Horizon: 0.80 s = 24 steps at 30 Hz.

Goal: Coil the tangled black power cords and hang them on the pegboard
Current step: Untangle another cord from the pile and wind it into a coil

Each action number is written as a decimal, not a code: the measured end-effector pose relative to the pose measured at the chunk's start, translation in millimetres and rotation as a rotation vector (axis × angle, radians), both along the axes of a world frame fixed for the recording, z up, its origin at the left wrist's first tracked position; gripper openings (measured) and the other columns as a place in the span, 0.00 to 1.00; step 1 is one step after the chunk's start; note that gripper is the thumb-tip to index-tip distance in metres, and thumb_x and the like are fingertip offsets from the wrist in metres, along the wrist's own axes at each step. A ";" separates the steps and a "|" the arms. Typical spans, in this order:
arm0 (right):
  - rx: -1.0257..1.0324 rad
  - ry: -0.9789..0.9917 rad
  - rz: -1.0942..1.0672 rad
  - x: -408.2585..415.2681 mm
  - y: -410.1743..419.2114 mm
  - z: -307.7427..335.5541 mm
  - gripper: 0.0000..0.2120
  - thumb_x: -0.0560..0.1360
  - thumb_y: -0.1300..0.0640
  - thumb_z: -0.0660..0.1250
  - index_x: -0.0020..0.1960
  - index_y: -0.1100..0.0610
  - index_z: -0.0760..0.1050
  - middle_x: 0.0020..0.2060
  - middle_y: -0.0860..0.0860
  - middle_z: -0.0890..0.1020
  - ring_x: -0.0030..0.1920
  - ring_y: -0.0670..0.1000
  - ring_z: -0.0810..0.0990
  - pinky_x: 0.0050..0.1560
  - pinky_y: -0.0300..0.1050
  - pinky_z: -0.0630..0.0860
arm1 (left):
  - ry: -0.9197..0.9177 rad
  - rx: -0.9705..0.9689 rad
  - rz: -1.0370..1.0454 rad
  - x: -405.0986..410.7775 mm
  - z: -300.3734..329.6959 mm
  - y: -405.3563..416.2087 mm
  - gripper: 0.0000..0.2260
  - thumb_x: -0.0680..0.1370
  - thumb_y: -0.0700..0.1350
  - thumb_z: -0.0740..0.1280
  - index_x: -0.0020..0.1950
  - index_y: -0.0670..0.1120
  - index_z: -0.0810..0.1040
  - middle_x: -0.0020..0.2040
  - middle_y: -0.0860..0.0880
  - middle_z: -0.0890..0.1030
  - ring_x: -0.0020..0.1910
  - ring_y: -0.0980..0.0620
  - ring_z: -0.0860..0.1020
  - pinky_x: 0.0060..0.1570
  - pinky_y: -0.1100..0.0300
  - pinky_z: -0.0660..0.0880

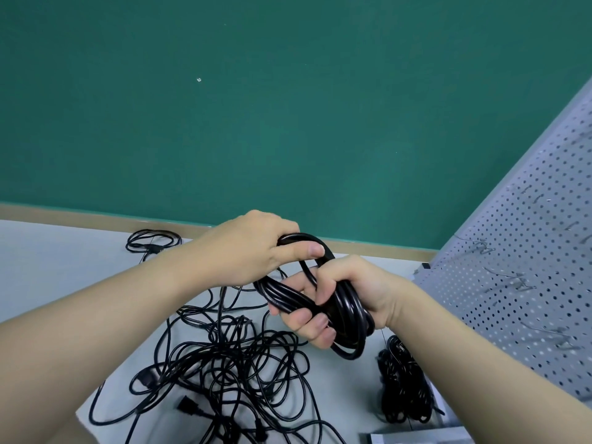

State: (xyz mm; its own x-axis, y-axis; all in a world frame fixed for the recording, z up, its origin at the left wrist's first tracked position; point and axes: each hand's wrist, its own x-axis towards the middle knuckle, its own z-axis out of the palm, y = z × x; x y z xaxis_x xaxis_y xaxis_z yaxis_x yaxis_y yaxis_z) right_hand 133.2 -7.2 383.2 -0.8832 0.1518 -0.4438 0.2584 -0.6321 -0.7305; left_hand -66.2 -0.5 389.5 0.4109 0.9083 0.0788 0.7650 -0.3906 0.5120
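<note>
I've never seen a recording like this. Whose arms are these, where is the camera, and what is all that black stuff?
No robot here: a person wears a camera on the head, looking down at both hands. The left hand and right hand both grip a coiled black cord. Below, on the white table, lies a tangled pile of cords; a bundled cord lies to the right, a loose one at the back. The grey pegboard with metal hooks stands on the right.
</note>
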 end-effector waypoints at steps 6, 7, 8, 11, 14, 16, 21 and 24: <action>-0.001 -0.009 0.049 0.4 -6.1 1.5 0.25 0.63 0.57 0.68 0.59 0.63 0.74 0.40 0.53 0.68 0.34 0.46 0.68 0.35 0.39 0.67 | -0.200 -0.257 -0.084 -0.2 -2.0 -0.8 0.37 0.66 0.79 0.58 0.49 0.48 0.82 0.33 0.52 0.77 0.34 0.48 0.74 0.38 0.53 0.71; -0.006 -0.021 0.056 0.6 -6.7 1.4 0.25 0.64 0.57 0.68 0.59 0.63 0.74 0.40 0.53 0.69 0.35 0.46 0.69 0.36 0.40 0.68 | -0.227 -0.308 -0.106 -1.5 -2.7 -1.6 0.37 0.66 0.79 0.59 0.52 0.48 0.83 0.31 0.54 0.75 0.31 0.50 0.72 0.35 0.57 0.69; -0.003 -0.034 0.060 0.8 -7.4 1.6 0.25 0.65 0.57 0.68 0.60 0.63 0.73 0.40 0.53 0.70 0.35 0.46 0.70 0.38 0.40 0.69 | -0.246 -0.327 -0.115 -2.4 -3.9 -1.5 0.38 0.66 0.79 0.60 0.52 0.47 0.84 0.31 0.54 0.73 0.30 0.51 0.69 0.33 0.59 0.66; 0.046 -0.075 0.018 2.1 -9.4 3.7 0.23 0.71 0.59 0.66 0.63 0.65 0.72 0.42 0.54 0.76 0.39 0.49 0.75 0.47 0.46 0.71 | -0.251 -0.277 -0.099 -2.7 -6.3 -0.6 0.41 0.63 0.83 0.60 0.52 0.50 0.85 0.37 0.49 0.75 0.35 0.51 0.68 0.39 0.55 0.66; 0.123 -0.079 -0.075 5.5 -8.2 7.3 0.24 0.66 0.54 0.77 0.58 0.65 0.79 0.48 0.61 0.83 0.47 0.57 0.82 0.60 0.56 0.71 | -0.221 -0.235 -0.063 -2.1 -2.5 -2.1 0.39 0.64 0.79 0.61 0.50 0.46 0.85 0.34 0.49 0.72 0.33 0.52 0.67 0.37 0.55 0.64; 0.127 -0.082 -0.126 6.7 -7.7 9.0 0.27 0.65 0.52 0.79 0.58 0.64 0.81 0.53 0.67 0.83 0.52 0.65 0.82 0.67 0.63 0.68 | -0.180 -0.206 -0.063 -1.9 0.8 -2.9 0.36 0.66 0.79 0.62 0.46 0.47 0.84 0.33 0.45 0.74 0.32 0.52 0.67 0.35 0.54 0.66; -0.007 -0.092 -0.119 -7.4 -20.4 -5.3 0.28 0.67 0.61 0.76 0.65 0.60 0.72 0.53 0.65 0.83 0.53 0.64 0.82 0.66 0.65 0.72 | -0.023 -0.134 -0.058 1.4 3.8 -7.2 0.18 0.69 0.74 0.65 0.32 0.61 0.78 0.26 0.53 0.71 0.28 0.54 0.67 0.32 0.56 0.67; -0.070 -0.080 -0.081 -14.6 -28.3 -16.1 0.20 0.75 0.65 0.62 0.67 0.60 0.74 0.42 0.54 0.77 0.41 0.51 0.77 0.52 0.50 0.76 | -0.070 -0.169 -0.065 -1.2 0.1 -8.5 0.26 0.63 0.75 0.64 0.29 0.52 0.73 0.27 0.53 0.66 0.28 0.53 0.64 0.30 0.57 0.62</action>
State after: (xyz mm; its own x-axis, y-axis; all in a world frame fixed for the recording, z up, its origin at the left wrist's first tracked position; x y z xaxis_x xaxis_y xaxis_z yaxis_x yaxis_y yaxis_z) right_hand 118.7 -35.5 367.1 -0.8305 0.1870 -0.5247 0.2605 -0.7022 -0.6626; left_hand -67.4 -9.0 389.6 0.4681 0.8827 -0.0422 0.7012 -0.3419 0.6256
